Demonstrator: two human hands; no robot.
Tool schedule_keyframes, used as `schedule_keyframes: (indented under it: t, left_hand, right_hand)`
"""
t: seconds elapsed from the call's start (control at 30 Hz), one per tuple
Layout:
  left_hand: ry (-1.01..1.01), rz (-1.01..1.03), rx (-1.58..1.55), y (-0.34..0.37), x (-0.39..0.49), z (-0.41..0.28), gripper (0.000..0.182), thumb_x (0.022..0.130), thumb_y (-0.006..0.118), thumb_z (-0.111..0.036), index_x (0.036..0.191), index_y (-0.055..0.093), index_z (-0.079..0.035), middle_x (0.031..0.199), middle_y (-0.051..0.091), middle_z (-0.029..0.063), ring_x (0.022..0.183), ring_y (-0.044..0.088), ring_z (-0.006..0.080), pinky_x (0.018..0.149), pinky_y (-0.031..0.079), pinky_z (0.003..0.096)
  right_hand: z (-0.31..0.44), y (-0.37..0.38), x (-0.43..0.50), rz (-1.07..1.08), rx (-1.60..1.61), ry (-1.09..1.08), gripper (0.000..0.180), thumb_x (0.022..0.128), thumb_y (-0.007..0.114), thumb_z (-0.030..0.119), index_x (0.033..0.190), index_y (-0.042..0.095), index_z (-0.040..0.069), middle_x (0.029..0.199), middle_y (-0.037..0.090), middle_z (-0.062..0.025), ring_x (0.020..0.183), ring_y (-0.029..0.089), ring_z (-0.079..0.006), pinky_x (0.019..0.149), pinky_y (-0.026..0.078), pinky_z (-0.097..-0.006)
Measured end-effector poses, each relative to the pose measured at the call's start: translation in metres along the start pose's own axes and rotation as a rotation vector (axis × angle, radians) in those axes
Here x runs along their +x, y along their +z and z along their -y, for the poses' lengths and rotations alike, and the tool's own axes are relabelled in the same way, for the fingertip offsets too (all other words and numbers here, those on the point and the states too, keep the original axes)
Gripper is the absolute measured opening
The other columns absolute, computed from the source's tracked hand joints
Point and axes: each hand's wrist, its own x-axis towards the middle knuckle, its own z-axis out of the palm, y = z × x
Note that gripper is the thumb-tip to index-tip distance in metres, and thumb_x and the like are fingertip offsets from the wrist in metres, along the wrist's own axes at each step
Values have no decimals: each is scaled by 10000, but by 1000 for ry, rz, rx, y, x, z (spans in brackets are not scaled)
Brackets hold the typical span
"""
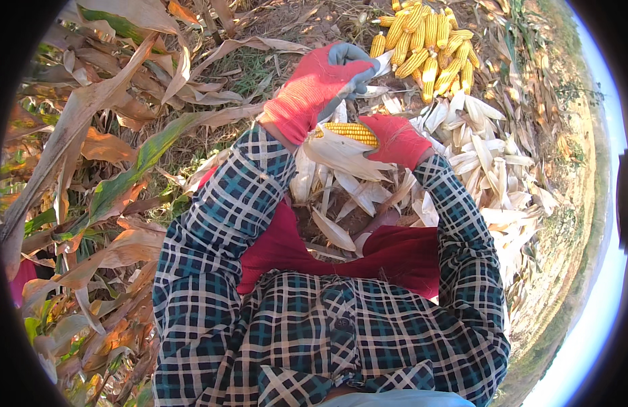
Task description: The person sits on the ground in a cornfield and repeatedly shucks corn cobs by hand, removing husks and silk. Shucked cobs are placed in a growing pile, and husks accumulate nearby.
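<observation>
My right hand (396, 141), in a red glove, grips a partly husked ear of corn (350, 132) by one end. Yellow kernels show along its upper side, and pale dry husk (342, 155) still hangs along its lower side. Above and left of the ear is my left hand (336, 76), in a red glove with grey-coated palm and fingers. Its fingers curl towards the thumb. A pale piece of husk (385, 63) appears right at those fingertips; whether they pinch it or it lies behind them is unclear.
A heap of husked yellow corn ears (431, 46) lies on the ground ahead. Loose dry husks (481, 147) pile up to the right, with more husks (334, 231) between my legs. Dry corn stalks and leaves (110, 122) crowd the left side.
</observation>
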Motion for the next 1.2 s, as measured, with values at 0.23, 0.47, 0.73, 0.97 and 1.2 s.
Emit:
schedule_keyframes:
  t: [0.23, 0.47, 0.73, 0.97, 1.2]
  left_hand:
    - [-96, 710, 557, 24, 1, 33, 600, 749, 758, -204, 1266, 560, 27, 1048, 689, 125, 932, 641, 173, 862, 488, 297]
    - [30, 608, 23, 49, -30, 25, 515, 872, 684, -272, 1260, 552, 41, 1138, 653, 78, 997, 615, 139, 901, 482, 299]
    - [-141, 336, -796, 73, -18, 24, 396, 906, 634, -129, 1272, 532, -17, 1158, 626, 72, 989, 647, 157, 855, 533, 301]
    - [57, -10, -409, 85, 6, 32, 471, 830, 709, -73, 1258, 526, 1, 1103, 632, 73, 949, 618, 153, 824, 522, 294]
    - [-128, -45, -482, 100, -7, 55, 445, 889, 709, -138, 1271, 518, -13, 1057, 624, 41, 882, 593, 107, 750, 501, 264]
  right_hand:
    - [31, -80, -78, -227, 72, 79, 716, 632, 829, 247, 1277, 570, 77, 1171, 630, -164, 1086, 613, -329, 929, 500, -420]
    - [0, -89, -111, -866, 1131, 301, 608, 791, 727, 13, 1347, 482, -4, 1164, 648, -85, 1071, 622, -191, 929, 511, -328]
    - [15, -61, -92, -967, 2086, 148, 873, 921, 329, 723, 1434, 363, 18, 1437, 452, -150, 1294, 457, -272, 1094, 348, -395]
    - [75, -28, -64, -998, 1357, 299, 560, 937, 584, 312, 1372, 438, -9, 1226, 580, -99, 1158, 540, -218, 979, 429, -341]
    - [63, -27, -63, -1040, 1729, 343, 358, 888, 659, 118, 1216, 584, -4, 1051, 659, -65, 896, 637, -140, 784, 522, -284]
